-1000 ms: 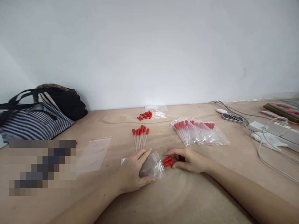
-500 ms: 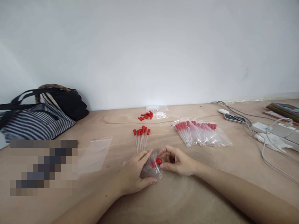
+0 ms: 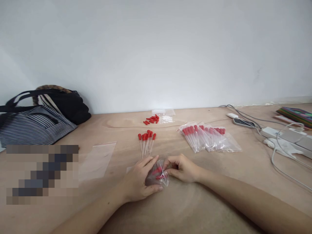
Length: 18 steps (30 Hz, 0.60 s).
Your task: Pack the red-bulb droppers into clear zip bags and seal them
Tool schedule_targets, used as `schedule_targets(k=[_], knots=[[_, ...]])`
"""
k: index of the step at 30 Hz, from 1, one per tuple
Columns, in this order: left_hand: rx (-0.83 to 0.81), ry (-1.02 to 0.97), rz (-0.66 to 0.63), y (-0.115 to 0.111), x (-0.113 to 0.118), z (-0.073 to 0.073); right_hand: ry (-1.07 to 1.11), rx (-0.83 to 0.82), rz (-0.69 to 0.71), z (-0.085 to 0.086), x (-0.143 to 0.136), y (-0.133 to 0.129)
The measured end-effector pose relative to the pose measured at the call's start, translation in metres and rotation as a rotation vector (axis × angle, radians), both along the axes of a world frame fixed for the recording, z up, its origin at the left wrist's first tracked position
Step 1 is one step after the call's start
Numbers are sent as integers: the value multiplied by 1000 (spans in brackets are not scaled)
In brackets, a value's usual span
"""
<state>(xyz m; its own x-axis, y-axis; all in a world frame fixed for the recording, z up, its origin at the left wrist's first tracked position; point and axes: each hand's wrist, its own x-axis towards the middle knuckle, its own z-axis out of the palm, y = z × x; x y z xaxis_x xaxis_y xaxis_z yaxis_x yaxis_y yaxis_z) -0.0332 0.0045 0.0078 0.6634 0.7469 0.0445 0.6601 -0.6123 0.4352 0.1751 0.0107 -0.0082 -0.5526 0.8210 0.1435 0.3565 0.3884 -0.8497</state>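
A clear zip bag (image 3: 162,180) with red-bulbed droppers (image 3: 158,171) inside lies in front of me. My left hand (image 3: 139,179) curves round the bag's left side, fingers above and thumb below. At the bag's right end, by the zip strip, my right hand (image 3: 181,169) has thumb and forefinger pinched on the edge. The glass stems in the bag are mostly hidden by my left hand. Just beyond it, several loose glass droppers (image 3: 147,136) with red bulbs lie in a fan.
Filled dropper bags (image 3: 209,138) overlap at the right. Loose red bulbs (image 3: 152,119) and thin glass tubes (image 3: 167,119) lie near the wall. A flat zip bag (image 3: 98,159) is at the left, past it a striped bag (image 3: 36,125). Cables and a power strip (image 3: 302,143) occupy the far right.
The red bulbs at the bag's mouth have gone deeper inside, to the left. My right hand's fingers have closed from around a bulb to a pinch at the bag's edge.
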Motion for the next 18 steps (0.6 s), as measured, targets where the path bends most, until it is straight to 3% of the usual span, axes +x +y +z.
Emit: schedule_targets(k=[2, 7, 18], knots=[[-4, -7, -3, 0, -1, 0, 1, 30, -20, 0, 0, 2], [3, 2, 9, 0, -2, 3, -13, -86, 169, 3, 7, 8], [-18, 9, -46, -1, -2, 8, 13, 83, -174, -6, -17, 4]])
